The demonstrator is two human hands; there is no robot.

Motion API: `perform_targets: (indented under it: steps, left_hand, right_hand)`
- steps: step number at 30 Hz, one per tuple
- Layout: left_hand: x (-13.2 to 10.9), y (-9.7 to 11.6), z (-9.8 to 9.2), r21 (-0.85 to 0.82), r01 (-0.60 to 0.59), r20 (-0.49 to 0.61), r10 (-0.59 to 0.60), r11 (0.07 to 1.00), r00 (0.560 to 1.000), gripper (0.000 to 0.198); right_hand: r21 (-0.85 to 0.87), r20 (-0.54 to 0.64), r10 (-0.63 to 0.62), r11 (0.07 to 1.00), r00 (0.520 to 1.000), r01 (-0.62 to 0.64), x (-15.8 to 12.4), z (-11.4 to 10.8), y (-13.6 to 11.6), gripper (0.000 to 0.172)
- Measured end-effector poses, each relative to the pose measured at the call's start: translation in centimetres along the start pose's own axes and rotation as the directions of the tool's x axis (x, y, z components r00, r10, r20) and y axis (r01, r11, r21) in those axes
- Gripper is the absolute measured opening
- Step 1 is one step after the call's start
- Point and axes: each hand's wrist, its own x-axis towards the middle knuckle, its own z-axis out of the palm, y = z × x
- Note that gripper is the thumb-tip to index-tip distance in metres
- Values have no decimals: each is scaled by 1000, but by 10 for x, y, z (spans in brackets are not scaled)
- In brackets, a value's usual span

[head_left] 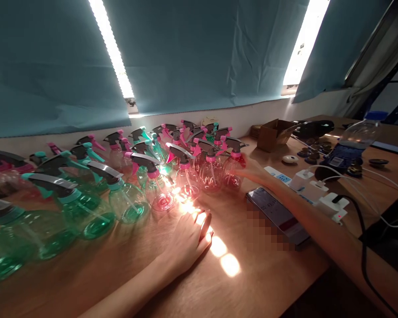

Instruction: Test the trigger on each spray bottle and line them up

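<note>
Rested left hand (189, 238) on the table (252, 291), fingers curled inward, could not tell whether around anything. Reached right hand (251, 168) beyond the phone (275, 212) to the red bottle (232, 180), rightmost in front, fingers blurred, could not tell if gripping. Behind, saw more bottles (115, 157), then curtain (185, 57).

spray bottles (187, 182) stand left of the phone (278, 215).
</note>
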Motion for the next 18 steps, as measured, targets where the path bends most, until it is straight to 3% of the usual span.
perform_targets:
  steps: [5, 10, 13, 15, 18]
  left_hand:
    - [0, 1, -2, -13, 3, 2, -3, 1000, 1000, 33]
    - [-9, 0, -4, -71, -2, -38, -1, 997, 999, 31]
    - [-21, -4, -8, -88, -3, -52, -1, 996, 999, 25]
    - [-34, -9, -12, -101, -9, -53, 3, 995, 999, 23]
    - [-61, -21, -19, -124, 20, -97, -32, 992, 995, 29]
  right_hand:
    - [47, -32, 32, 998, 999, -30, -5, 2, 10, 71]
    - [59, -175, 137, 990, 975, -129, -36, 3, 10, 88]
    - [66, -246, 132, 991, 960, -120, -65, 12, -10, 78]
    - [72, -306, 28, 997, 952, -6, -82, 24, -31, 65]
    - [62, -224, -179, 979, 958, 197, -101, 50, -67, 49]
